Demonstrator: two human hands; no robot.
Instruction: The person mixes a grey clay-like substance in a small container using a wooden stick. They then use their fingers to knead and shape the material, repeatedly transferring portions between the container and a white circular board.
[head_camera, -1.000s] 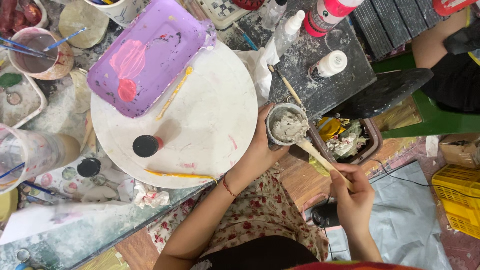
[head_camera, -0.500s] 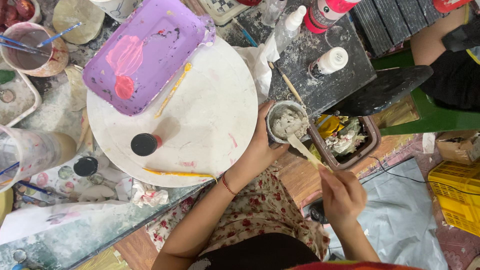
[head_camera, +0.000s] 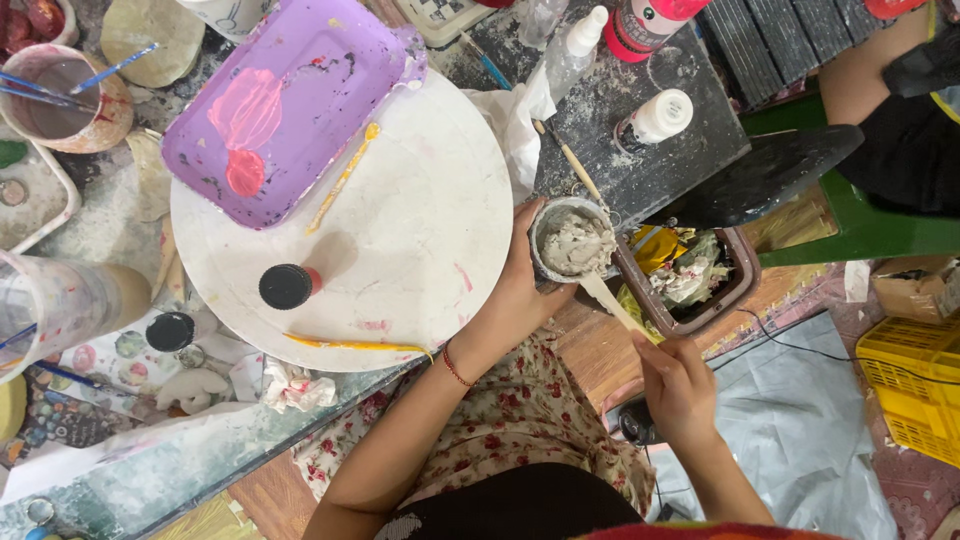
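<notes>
The left hand (head_camera: 520, 290) wraps its grip closed around a small cup of grey paste (head_camera: 572, 243), which sits at the right edge of the round white board (head_camera: 400, 230). The right hand (head_camera: 680, 385), further right of the board and nearer the body, pinches a flat wooden stick (head_camera: 610, 300) whose tip is sunk in the paste. To stir well, I judge the cup should stay pressed firmly and the stick scrape the wall, with slow strokes so nothing slops out. A purple tray (head_camera: 290, 100) smeared with pink paint overlaps the board's far edge; a black-capped bottle (head_camera: 288, 286) stands on the board. The bench (head_camera: 620, 110) carries squeeze bottles beyond the board.
</notes>
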